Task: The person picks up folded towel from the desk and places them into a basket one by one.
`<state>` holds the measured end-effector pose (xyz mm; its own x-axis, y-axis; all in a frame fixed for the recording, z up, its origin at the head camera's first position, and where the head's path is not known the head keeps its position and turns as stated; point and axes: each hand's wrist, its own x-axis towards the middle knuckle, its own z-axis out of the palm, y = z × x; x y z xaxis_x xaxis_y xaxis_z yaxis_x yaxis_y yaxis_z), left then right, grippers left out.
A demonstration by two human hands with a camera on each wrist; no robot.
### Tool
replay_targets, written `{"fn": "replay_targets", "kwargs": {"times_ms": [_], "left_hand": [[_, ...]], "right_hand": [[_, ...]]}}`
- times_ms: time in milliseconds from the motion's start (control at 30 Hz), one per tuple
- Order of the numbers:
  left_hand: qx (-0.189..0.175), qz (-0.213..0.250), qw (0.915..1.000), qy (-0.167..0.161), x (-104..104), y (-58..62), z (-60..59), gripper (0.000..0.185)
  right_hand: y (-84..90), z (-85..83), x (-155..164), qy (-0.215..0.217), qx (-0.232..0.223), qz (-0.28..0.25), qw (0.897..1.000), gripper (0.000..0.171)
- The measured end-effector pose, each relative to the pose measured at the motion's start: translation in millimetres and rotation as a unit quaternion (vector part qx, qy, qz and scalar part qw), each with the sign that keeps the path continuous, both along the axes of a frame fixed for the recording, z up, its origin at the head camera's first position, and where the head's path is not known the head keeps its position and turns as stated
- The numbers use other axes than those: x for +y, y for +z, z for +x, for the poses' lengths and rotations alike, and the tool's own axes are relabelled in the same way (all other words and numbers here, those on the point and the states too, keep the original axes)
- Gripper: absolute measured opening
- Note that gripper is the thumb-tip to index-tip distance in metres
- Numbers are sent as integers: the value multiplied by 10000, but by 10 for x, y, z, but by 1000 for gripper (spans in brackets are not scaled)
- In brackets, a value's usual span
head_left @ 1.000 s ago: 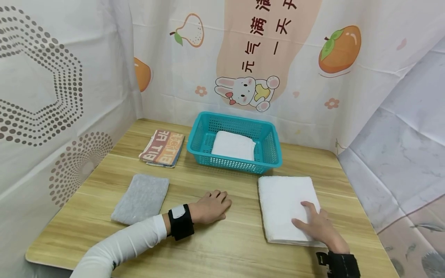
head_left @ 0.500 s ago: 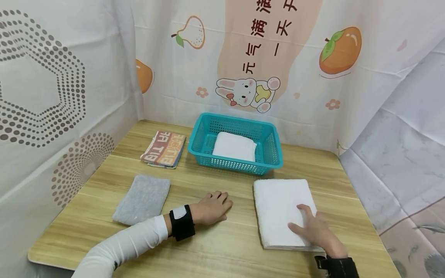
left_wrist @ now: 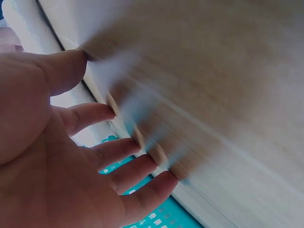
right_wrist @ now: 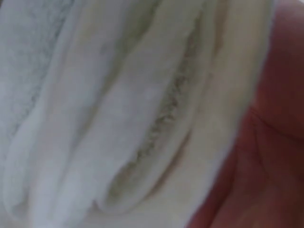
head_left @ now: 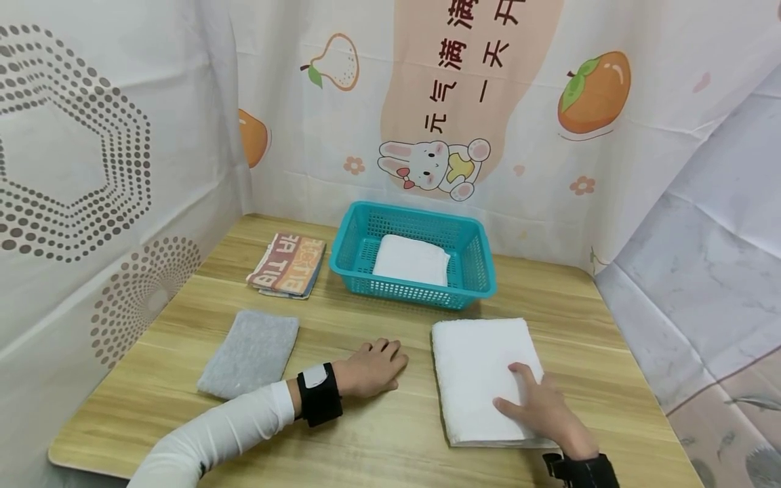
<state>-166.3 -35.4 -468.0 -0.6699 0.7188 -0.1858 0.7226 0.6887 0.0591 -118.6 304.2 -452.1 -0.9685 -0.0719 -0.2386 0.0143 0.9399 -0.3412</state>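
My right hand (head_left: 544,409) lies over the right side of a folded white towel (head_left: 482,379), thumb and forefinger spread on its top. In the right wrist view the towel's thick folded layers (right_wrist: 142,114) fill most of the picture and cover the fingers; part of the palm (right_wrist: 280,123) shows at the right. My left hand (head_left: 372,368) rests palm down on the wooden table (head_left: 372,447), left of the towel. Seen from the left wrist, its fingers (left_wrist: 118,154) are spread and slightly bent, tips at the table surface, with nothing in them.
A teal plastic basket (head_left: 421,293) stands behind the hands, a folded white cloth (head_left: 412,259) inside it. At the left lie a folded grey cloth (head_left: 251,352) and, farther back, a folded patterned cloth (head_left: 289,264). Printed curtains (head_left: 305,135) close off the back and sides.
The white towel has slid left across the table, toward the left hand, together with my right hand. My left hand has stayed in place.
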Motion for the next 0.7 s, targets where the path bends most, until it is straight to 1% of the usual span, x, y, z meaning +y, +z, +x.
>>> {"fn": "replay_targets", "kwargs": {"times_ms": [233,400,700], "left_hand": [[-47,23,10000,27,6,-15,5,44],[-98,68,9999,21,0,-20,5,44],[-8,153,9999,-79,1,-24,11,43]], "right_hand": [[8,31,-102,-53,-101,-124,9999,85],[25,45,-163,32,-74,-146,9999,84],[44,49,-261,87,-61,-171,9998,83]]}}
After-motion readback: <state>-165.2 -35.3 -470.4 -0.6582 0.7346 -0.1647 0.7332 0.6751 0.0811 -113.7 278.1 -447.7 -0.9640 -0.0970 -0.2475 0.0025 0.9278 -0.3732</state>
